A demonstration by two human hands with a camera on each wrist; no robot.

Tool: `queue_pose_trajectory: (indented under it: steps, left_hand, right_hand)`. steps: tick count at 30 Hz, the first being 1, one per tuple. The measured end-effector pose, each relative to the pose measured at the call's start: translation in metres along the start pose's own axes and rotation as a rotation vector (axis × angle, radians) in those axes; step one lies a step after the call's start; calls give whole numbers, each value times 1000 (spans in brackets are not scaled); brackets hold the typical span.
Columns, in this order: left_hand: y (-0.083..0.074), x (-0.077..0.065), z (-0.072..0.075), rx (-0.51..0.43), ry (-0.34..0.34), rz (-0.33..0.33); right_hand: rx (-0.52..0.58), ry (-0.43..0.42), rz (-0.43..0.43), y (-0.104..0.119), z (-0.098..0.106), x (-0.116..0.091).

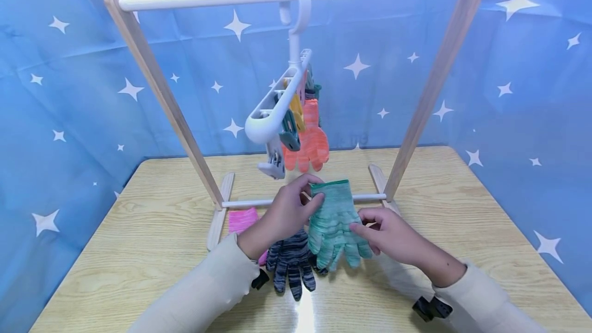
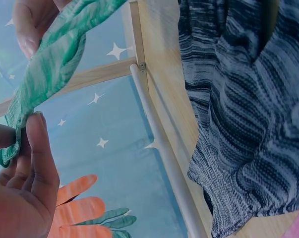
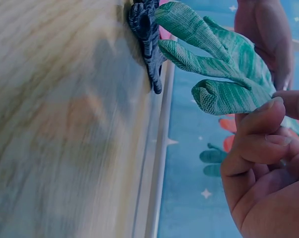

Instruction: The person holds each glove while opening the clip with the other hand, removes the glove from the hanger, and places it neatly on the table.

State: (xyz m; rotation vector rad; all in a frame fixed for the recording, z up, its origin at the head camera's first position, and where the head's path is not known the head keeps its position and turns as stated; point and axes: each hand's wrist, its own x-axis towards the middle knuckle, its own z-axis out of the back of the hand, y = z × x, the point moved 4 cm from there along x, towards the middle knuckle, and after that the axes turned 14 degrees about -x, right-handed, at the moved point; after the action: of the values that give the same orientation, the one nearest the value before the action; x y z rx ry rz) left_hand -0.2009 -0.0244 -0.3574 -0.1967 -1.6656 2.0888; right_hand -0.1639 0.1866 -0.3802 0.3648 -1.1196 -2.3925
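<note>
Both hands hold a green striped knit glove point(image 1: 335, 220) above the table, cuff up and fingers hanging down. My left hand point(image 1: 292, 204) pinches the cuff's left corner between thumb and fingers, as the left wrist view also shows. At the glove's right edge, my right hand point(image 1: 390, 233) pinches the knit between thumb and fingers; in the right wrist view the glove's fingers point(image 3: 213, 74) stick out beyond this grip. A black-and-grey striped glove point(image 1: 291, 263) lies on the table below, partly covered. Beside it a pink glove point(image 1: 242, 220) is partly hidden by my left arm.
A white clip hanger point(image 1: 277, 96) hangs from the rack's white bar point(image 1: 208, 0), with grey, green and yellow clips. Orange gloves point(image 1: 310, 140) and something dark green hang at its far end. Wooden posts point(image 1: 435, 86) stand either side on the wooden table point(image 1: 152, 240).
</note>
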Motion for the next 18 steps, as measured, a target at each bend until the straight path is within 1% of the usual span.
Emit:
queue_pose_trajectory:
  steps: [5, 11, 18]
  left_hand:
    - [4, 2, -5, -5, 36, 37]
    - [10, 5, -9, 48, 54, 58]
    - [17, 9, -14, 119, 107, 93]
  right_hand:
    - [5, 10, -26, -8, -1, -3]
    - [0, 29, -59, -13, -3, -5]
    - [1, 67, -99, -16, -4, -9]
